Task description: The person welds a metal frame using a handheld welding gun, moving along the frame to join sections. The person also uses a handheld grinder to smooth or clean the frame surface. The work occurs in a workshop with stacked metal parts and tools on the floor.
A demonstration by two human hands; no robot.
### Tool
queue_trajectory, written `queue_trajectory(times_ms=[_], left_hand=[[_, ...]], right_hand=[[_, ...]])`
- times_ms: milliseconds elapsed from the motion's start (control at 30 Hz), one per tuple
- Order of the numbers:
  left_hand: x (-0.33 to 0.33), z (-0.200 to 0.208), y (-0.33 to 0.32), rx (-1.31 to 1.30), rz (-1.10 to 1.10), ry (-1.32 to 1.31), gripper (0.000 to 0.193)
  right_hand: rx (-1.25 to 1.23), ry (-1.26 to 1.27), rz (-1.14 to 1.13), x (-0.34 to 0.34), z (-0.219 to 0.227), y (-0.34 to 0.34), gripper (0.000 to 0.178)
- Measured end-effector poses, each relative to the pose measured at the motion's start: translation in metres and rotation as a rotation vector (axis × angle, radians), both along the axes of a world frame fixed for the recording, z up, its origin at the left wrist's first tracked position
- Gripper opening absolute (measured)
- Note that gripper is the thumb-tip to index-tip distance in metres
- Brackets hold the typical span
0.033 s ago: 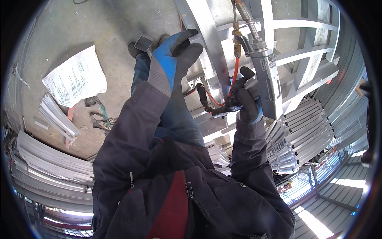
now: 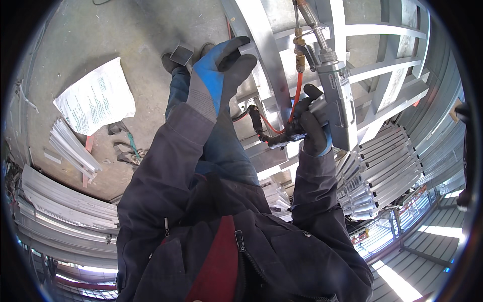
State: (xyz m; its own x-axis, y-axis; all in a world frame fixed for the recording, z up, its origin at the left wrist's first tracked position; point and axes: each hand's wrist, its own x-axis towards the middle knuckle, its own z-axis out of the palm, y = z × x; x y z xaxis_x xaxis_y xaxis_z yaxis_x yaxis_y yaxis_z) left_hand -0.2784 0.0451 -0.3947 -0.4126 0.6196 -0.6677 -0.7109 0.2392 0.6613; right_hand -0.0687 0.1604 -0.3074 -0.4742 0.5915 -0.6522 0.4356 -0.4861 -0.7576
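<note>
Right hand [image 2: 314,133]: clamped round the metal tool [image 2: 338,95], body just right of grip
Left hand [image 2: 221,70]: pinching a metal piece [image 2: 248,49]
Orange hose [image 2: 299,93]: left of right grip; might snag if tool swings

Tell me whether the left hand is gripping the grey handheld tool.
No, the right hand grips the grey handheld tool, apart from the left hand.
</note>
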Motion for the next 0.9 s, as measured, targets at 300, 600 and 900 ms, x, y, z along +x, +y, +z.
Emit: queue_trajectory(times_ms=[300, 600, 900], left_hand=[[-0.003, 0.004, 0.001, -0.079, -0.02, 0.031, 0.048], [-0.005, -0.006, -0.001, -0.023, -0.007, -0.057, 0.047], [-0.003, -0.01, -0.001, -0.001, -0.049, -0.025, 0.043]], right_hand=[[0.011, -0.008, 0.01, -0.001, 0.003, 0.001, 0.057], [0.113, -0.016, 0.042, -0.004, 0.005, -0.001, 0.055], [0.089, -0.044, 0.02, -0.006, 0.008, -0.003, 0.055]])
